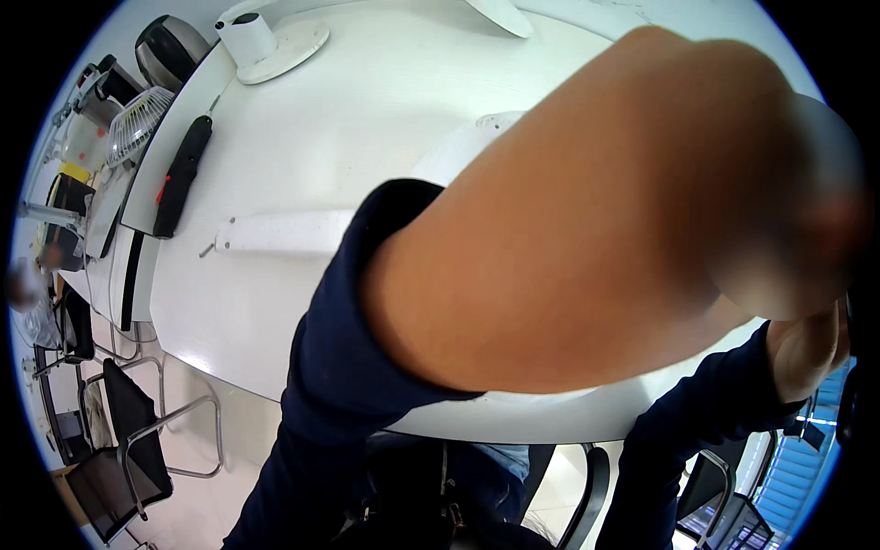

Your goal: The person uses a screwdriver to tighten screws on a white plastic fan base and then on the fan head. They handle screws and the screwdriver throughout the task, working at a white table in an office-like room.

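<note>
My left arm stretches across the picture to the right, very near the camera. At its end my left hand is smeared, and its fingers cannot be made out. My right hand is raised at the right rim beside it, partly cut off, so its grip is unclear. Below my left forearm, a white bar with small holes lies on the white table, its right end hidden. A small screw lies at its left end. Behind the forearm, a white rounded part shows only partly.
A black electric screwdriver with a red switch lies by the table's left edge. Farther back stand a white round base with a short post and a kettle. A fan and a black chair are at the left.
</note>
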### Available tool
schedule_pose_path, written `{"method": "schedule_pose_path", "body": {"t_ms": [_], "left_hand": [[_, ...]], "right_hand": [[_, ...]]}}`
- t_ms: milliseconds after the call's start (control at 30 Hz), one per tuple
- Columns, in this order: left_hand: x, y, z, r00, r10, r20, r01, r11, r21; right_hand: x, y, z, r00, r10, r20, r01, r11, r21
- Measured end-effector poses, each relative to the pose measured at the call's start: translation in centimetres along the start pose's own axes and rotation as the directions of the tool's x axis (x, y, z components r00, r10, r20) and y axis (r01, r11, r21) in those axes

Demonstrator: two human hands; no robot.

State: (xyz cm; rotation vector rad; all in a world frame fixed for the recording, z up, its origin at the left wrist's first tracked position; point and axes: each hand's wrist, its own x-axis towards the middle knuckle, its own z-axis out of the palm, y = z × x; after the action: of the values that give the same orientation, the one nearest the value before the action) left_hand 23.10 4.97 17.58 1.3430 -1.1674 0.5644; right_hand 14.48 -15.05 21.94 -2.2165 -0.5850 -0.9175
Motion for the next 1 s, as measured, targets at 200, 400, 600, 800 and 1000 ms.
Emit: {"method": "schedule_pose_path", "body": {"t_ms": [200, 400, 600, 800, 1000], "left_hand": [[0.6, 0.1, 0.0, 1.0, 0.018, -0.005, -0.019, 1.0, -0.02], [1.3, 0.5, 0.1, 0.999, 0.036, -0.007, -0.036, 0.998, -0.042], [2.4, 2.3, 0.2, 1.0, 0.021, 0.021, -0.021, 1.0, -0.012], [3.3, 3.7, -0.1, 0.983, -0.161, 0.092, 0.164, 0.986, -0.026], [3.5, 4.5, -0.9, 0.955, -0.25, 0.158, 0.267, 0.959, -0.097]], "right_hand": [[0.1, 0.5, -1.2, 1.0, -0.023, 0.007, 0.023, 1.0, 0.002], [-0.2, 0.8, -1.6, 0.999, -0.017, 0.033, 0.017, 1.0, 0.003], [1.3, -1.6, 0.4, 0.991, 0.101, 0.084, -0.098, 0.994, -0.039], [2.2, -2.9, 1.6, 0.993, -0.068, 0.101, 0.088, 0.972, -0.215], [2.3, -2.9, 2.5, 0.997, -0.017, 0.069, 0.009, 0.994, 0.111]]}}
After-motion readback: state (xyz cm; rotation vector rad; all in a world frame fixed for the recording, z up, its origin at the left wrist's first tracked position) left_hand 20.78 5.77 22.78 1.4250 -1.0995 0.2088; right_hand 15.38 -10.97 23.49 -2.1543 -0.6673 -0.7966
